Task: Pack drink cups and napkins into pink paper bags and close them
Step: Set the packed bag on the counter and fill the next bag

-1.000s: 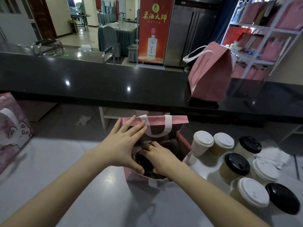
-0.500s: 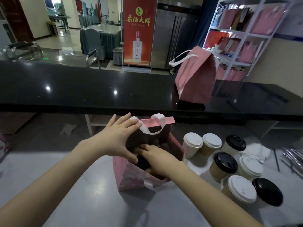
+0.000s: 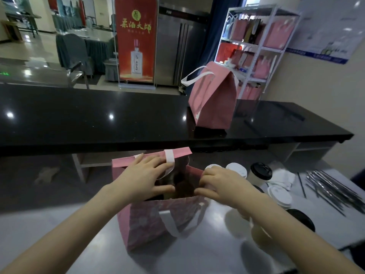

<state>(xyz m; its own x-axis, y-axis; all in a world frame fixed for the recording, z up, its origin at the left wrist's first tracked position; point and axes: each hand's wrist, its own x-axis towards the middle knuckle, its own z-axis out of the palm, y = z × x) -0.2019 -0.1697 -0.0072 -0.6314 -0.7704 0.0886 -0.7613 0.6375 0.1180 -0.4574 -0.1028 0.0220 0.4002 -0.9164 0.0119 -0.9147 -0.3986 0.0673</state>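
A pink paper bag (image 3: 158,220) with white handles stands open on the grey table in front of me. My left hand (image 3: 142,178) holds the bag's far left rim, fingers spread over the edge and thumb inside the mouth. My right hand (image 3: 221,184) pinches the bag's right rim. Dark cup lids show dimly inside the bag. Several lidded paper cups (image 3: 258,173), white-lidded and black-lidded, stand just right of the bag, partly hidden by my right arm. White napkins (image 3: 282,177) lie behind them.
A second pink bag (image 3: 215,103), closed, stands on the black counter (image 3: 98,119) beyond the table. Dark straws or sticks (image 3: 331,186) lie at the table's right. A white shelf (image 3: 256,46) with pink bags stands at the back right.
My right hand has come out of the bag and now pinches its right rim. The left hand stayed on the far rim. The view has swung to the right.
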